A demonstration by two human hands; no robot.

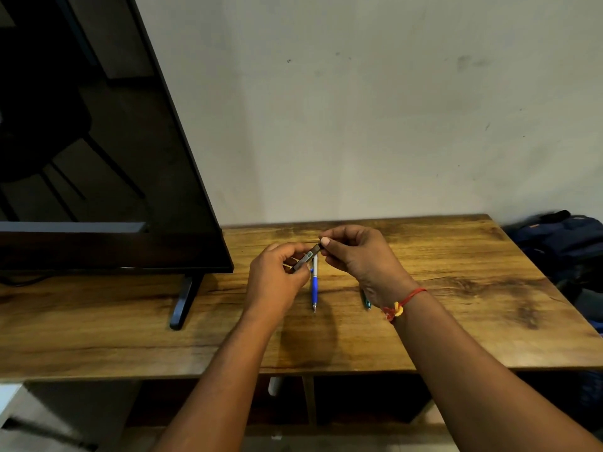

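Note:
Above the wooden table both hands hold one dark grey pen with a small label on its barrel. My left hand grips the pen's lower end. My right hand pinches its upper end between thumb and fingers. Under the hands a blue and white pen lies on the table, tip pointing toward me. A teal pen lies partly hidden behind my right wrist, which wears a red and yellow thread.
A large black TV screen stands at the left on a foot resting on the table. A dark blue bag sits beyond the table's right edge. A wall rises right behind the table.

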